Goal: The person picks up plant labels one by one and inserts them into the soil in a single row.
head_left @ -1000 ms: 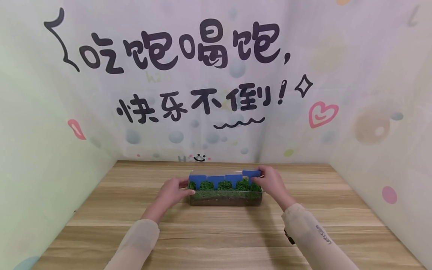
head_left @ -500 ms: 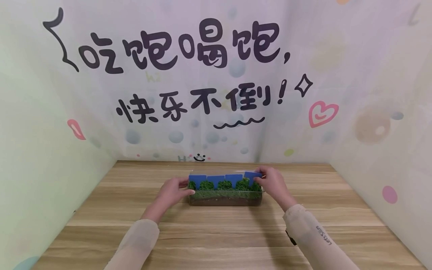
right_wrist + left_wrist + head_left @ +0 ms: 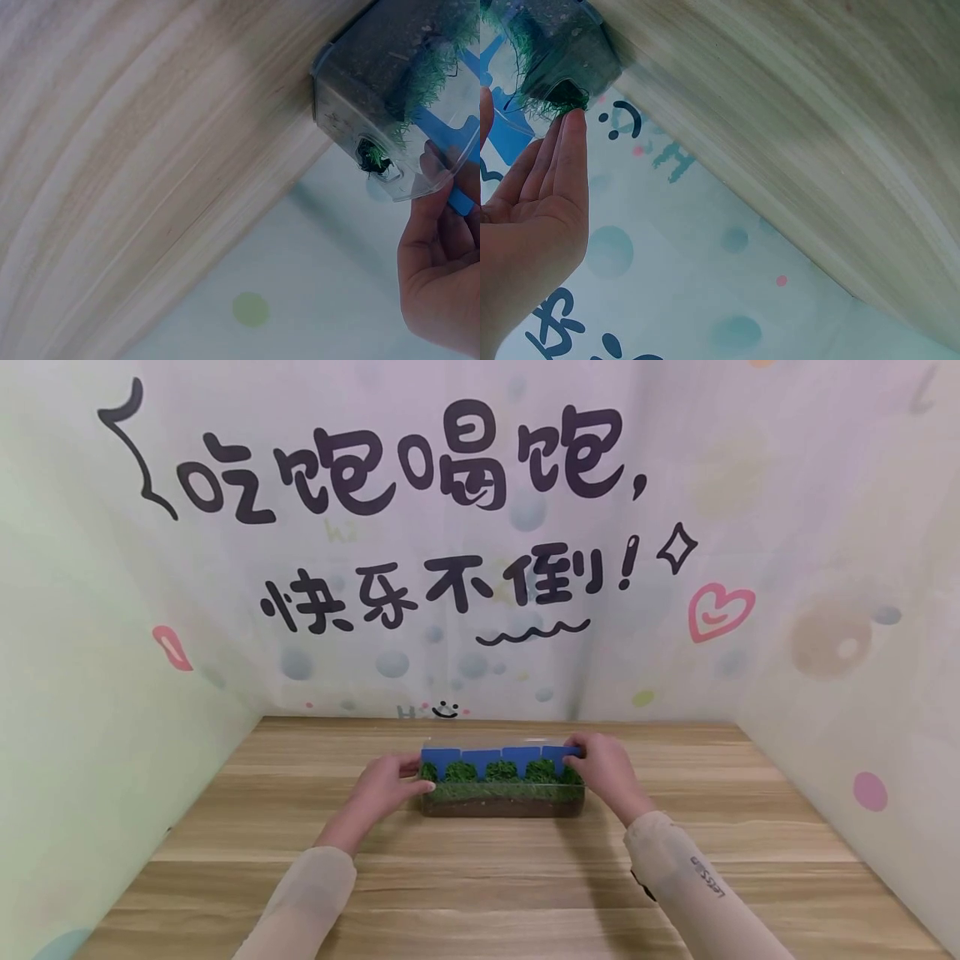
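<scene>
A clear plastic box (image 3: 502,807) stands near the back of the table, with a brown layer below and green artificial grass (image 3: 480,792) above it. Dark green tufts (image 3: 501,771) and several blue panels (image 3: 480,760) line its back side. At the left end, my left hand (image 3: 381,783) touches the box with fairly straight fingers, its thumb by the front corner. My right hand (image 3: 606,770) pinches the rightmost blue panel (image 3: 553,752) at the box's right end. In the right wrist view, that panel's blue edge (image 3: 459,201) shows between thumb and fingers.
The wood-grain table (image 3: 450,885) spreads in front and to both sides. Behind it hangs a white printed backdrop (image 3: 360,677) with large dark lettering. Pale side walls (image 3: 840,677) close in left and right.
The rightmost blue panel has gone down from a raised, then tilted position to about level with the others. My right hand moved slightly with it; my left hand stays put.
</scene>
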The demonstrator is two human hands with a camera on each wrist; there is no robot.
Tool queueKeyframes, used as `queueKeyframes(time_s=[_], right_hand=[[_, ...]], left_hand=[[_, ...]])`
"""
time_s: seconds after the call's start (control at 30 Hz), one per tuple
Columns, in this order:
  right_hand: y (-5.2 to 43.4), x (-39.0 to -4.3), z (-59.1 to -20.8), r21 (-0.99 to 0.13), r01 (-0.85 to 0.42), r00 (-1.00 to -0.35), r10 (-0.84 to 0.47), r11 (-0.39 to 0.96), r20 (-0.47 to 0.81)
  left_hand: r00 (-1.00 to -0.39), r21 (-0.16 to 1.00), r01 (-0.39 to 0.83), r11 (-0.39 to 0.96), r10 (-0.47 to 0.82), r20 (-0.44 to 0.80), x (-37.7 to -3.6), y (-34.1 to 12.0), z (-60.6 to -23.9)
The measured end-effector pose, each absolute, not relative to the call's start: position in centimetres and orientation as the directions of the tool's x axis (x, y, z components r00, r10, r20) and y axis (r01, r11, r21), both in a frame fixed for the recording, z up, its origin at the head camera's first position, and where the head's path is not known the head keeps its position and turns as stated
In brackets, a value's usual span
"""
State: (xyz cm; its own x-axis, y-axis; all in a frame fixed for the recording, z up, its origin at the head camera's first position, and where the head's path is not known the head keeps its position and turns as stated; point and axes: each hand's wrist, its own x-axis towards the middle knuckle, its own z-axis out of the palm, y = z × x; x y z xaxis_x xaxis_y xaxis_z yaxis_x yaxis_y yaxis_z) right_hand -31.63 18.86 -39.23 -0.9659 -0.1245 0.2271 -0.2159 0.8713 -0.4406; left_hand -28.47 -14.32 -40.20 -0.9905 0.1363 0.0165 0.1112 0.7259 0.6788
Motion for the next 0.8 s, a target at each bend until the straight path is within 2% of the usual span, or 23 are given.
queueKeyframes(time_s=[0.8], right_hand=[[17.96, -31.60, -38.91, -0.322, -0.198, -0.966, -0.129, 0.926, 0.223]], left_hand=[[-0.991, 0.691, 0.103, 0.715, 0.136, 0.007, -28.38, -14.32, -40.09]])
